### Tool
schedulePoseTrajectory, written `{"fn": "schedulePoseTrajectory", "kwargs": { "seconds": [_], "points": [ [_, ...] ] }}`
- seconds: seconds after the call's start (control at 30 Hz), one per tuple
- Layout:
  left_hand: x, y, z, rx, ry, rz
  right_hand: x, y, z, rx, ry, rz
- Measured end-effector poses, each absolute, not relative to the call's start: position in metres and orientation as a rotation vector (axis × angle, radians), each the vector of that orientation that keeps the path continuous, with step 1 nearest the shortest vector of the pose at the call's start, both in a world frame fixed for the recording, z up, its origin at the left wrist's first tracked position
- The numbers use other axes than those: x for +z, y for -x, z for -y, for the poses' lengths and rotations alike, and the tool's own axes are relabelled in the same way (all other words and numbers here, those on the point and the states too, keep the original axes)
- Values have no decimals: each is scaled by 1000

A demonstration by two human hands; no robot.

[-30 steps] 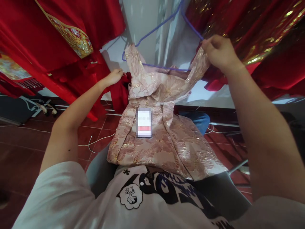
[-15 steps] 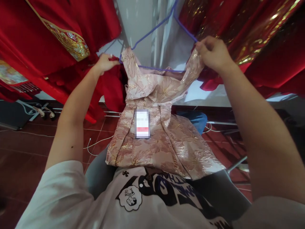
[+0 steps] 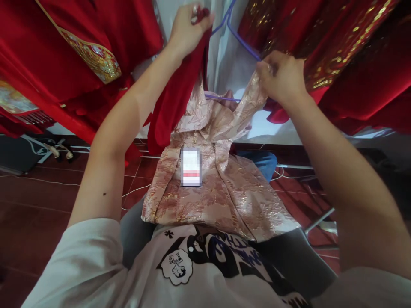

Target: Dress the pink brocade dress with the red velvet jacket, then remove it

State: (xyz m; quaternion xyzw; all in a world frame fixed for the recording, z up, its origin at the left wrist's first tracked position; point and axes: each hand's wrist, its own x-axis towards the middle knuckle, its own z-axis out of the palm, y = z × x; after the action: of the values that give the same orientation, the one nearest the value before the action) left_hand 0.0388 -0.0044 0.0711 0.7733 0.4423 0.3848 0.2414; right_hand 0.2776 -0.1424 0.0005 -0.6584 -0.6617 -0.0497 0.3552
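A pink and gold patterned dress (image 3: 205,188) lies over my lap, its top raised towards a purple hanger (image 3: 244,42). My left hand (image 3: 191,30) is closed on a strip of red cloth (image 3: 180,98) that hangs down in front of the hanger's left side and the dress's left strap. At the right end of the hanger, my right hand (image 3: 281,77) pinches the dress's right strap against it. A phone or card with a blurred face (image 3: 191,167) rests on the skirt of the dress.
Red garments with gold trim (image 3: 102,55) hang at the left, and red sequined ones (image 3: 340,47) at the right. Below are a red tiled floor (image 3: 135,171), white cables, a pair of shoes (image 3: 61,149) and some blue denim (image 3: 263,162).
My left hand has moved up and to the right from the hanger's left end, drawing the red cloth across the dress's left strap. My right hand has shifted slightly and still holds the right strap.
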Motion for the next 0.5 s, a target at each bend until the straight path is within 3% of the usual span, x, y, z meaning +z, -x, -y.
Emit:
{"fn": "schedulePoseTrajectory", "kwargs": {
  "seconds": [0.1, 0.23, 0.37, 0.5],
  "points": [
    [75, -28, 23, 1139, -2322, -1321, 2, -280, 138, -145, 1715, 1729],
    [73, -10, 32, 828, -2330, -1419, 18, -284, 123, -165, 1796, 1736],
    [68, -3, 23, 799, -2131, -1428, 47, -283, 102, 194, 1936, 1799],
    [70, -3, 19, 855, -1977, -1378, 59, -271, 81, 611, 1798, 1914]
  ]
}}
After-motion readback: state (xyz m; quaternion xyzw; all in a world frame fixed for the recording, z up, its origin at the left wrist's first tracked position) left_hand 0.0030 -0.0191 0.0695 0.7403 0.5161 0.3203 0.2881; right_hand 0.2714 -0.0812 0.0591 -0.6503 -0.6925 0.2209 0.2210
